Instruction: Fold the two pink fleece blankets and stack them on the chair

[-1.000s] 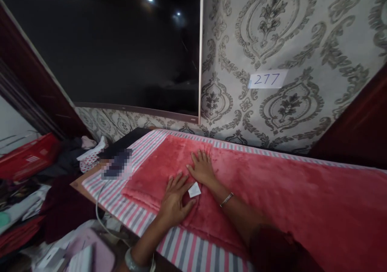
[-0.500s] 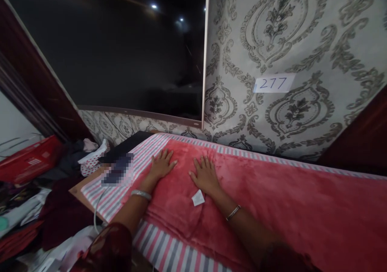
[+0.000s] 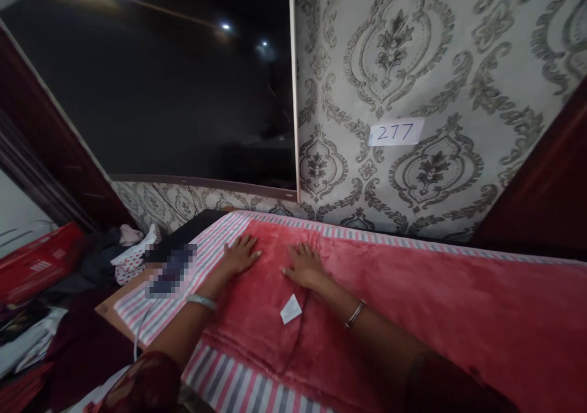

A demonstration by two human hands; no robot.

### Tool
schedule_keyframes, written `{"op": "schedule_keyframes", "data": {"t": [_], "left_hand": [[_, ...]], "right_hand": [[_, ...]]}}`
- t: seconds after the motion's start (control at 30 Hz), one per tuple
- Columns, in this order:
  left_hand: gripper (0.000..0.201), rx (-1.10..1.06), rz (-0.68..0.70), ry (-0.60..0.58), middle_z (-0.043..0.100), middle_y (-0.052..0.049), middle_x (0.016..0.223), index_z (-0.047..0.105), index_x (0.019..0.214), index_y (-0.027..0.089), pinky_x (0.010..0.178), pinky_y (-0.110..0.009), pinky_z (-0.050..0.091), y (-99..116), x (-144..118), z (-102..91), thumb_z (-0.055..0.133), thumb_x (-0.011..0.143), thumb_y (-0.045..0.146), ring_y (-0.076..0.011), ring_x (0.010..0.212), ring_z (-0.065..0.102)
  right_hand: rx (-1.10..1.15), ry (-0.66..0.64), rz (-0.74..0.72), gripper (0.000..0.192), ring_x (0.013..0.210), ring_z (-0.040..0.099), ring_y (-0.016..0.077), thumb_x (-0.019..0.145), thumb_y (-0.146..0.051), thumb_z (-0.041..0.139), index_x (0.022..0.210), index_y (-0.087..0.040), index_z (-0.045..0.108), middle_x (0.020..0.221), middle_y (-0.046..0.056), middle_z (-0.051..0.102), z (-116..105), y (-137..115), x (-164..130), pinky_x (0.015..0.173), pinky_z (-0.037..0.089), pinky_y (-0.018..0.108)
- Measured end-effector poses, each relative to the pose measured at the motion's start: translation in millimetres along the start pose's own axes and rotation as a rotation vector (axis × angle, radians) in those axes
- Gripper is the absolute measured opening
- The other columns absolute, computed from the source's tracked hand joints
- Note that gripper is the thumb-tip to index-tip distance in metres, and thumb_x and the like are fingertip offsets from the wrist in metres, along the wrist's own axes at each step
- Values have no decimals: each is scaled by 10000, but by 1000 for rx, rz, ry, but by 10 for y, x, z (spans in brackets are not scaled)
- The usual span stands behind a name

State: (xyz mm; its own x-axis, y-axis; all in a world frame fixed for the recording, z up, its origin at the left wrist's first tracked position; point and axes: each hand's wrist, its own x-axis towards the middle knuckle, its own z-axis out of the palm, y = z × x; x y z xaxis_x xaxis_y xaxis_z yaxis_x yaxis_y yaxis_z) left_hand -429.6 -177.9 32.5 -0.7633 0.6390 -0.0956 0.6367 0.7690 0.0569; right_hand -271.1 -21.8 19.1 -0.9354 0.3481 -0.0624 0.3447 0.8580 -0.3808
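At far left, a red bag (image 3: 41, 263) stands behind heaped garments, among them a maroon cloth (image 3: 87, 352) and, farther right, a white cloth with red spots (image 3: 131, 266). A large dark screen (image 3: 174, 107) hangs on the wall above. Next comes the corner of a brown table (image 3: 109, 306), spread with a striped cloth (image 3: 238, 379) in pink, grey and white; on it lies a dark object (image 3: 170, 272), blurred by pixelation, in front of a black slab (image 3: 190, 232). The left hand (image 3: 241, 255), palm down with fingers extended and slightly parted, rests at the far left corner of a red plush cloth (image 3: 413, 290), grasping nothing; a broad bracelet (image 3: 202, 301) circles its wrist. The plush cloth lies flat over the striped one, beneath and between the hands, and extends rightward out of view. Between the forearms, nearer the wearer, a white tag (image 3: 291, 309) lies on the plush. The right hand (image 3: 306, 267), likewise flat and open with thumb apart, presses on the same cloth beyond the tag, holding nothing; a thin bracelet (image 3: 355, 314) encircles its wrist. Above, a paper label (image 3: 397, 131) reading "277" is fixed to patterned wallpaper (image 3: 389, 46).
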Motion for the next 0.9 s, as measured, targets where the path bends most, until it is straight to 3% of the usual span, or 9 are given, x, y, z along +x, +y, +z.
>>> {"op": "schedule_keyframes", "data": {"t": [0.1, 0.2, 0.3, 0.4, 0.5, 0.6, 0.8, 0.9], "left_hand": [[632, 13, 47, 36, 214, -90, 1656, 285, 1569, 259, 1176, -627, 170, 39, 164, -171, 295, 980, 489, -298, 1529, 170], [611, 24, 85, 92, 196, -80, 1663, 279, 1568, 273, 1189, -605, 153, 130, 369, -261, 283, 989, 468, -270, 1536, 144], [605, 30, 84, 122, 230, -89, 1655, 297, 1562, 268, 1183, -623, 153, 200, 539, -168, 275, 992, 467, -282, 1535, 147], [608, 33, 61, 108, 258, -99, 1645, 307, 1561, 248, 1166, -637, 200, 207, 636, 57, 283, 991, 460, -298, 1532, 156], [627, 29, 46, 103, 203, -86, 1662, 260, 1578, 227, 1172, -621, 205, 174, 673, 230, 251, 997, 465, -292, 1540, 104], [637, 30, 49, 96, 199, -71, 1664, 247, 1582, 218, 1186, -591, 197, 148, 682, 270, 232, 1000, 479, -278, 1542, 100], [627, 40, 51, 89, 209, -97, 1657, 267, 1575, 191, 1176, -600, 209, 201, 648, 170, 243, 1003, 446, -292, 1539, 116], [615, 30, 63, 61, 280, -111, 1633, 315, 1558, 203, 1162, -609, 234, 232, 577, 13, 277, 997, 450, -298, 1525, 184]], "right_hand": [[24, 57, 28, 756, 1509, 172, 325, 945, -544, 467, 1573, -168, 280, 1629, 167, 247, -205, -98, 157, 1192, 107, 492], [32, 155, 55, 778, 1524, 101, 328, 954, -605, 414, 1585, -180, 254, 1651, 160, 170, -230, -112, 318, 1195, 89, 510], [-25, 209, 23, 804, 1524, 81, 342, 940, -657, 411, 1574, -178, 292, 1646, 168, 185, -45, 10, 392, 1194, 38, 535], [-63, 229, 9, 825, 1515, 116, 368, 931, -688, 403, 1565, -166, 319, 1629, 200, 218, 177, 170, 395, 1186, -10, 557], [-64, 242, 5, 838, 1513, 118, 376, 924, -700, 404, 1568, -171, 314, 1624, 206, 229, 275, 247, 392, 1183, -15, 561], [-62, 246, 1, 841, 1515, 116, 368, 924, -701, 401, 1570, -171, 308, 1622, 204, 235, 285, 244, 403, 1185, -16, 553], [-46, 242, 16, 842, 1517, 114, 365, 922, -698, 422, 1566, -168, 316, 1621, 219, 226, 230, 235, 421, 1187, -21, 539], [-34, 138, 40, 804, 1524, 97, 336, 945, -663, 406, 1573, -175, 294, 1634, 190, 205, 70, 198, 373, 1193, -13, 522]]}}
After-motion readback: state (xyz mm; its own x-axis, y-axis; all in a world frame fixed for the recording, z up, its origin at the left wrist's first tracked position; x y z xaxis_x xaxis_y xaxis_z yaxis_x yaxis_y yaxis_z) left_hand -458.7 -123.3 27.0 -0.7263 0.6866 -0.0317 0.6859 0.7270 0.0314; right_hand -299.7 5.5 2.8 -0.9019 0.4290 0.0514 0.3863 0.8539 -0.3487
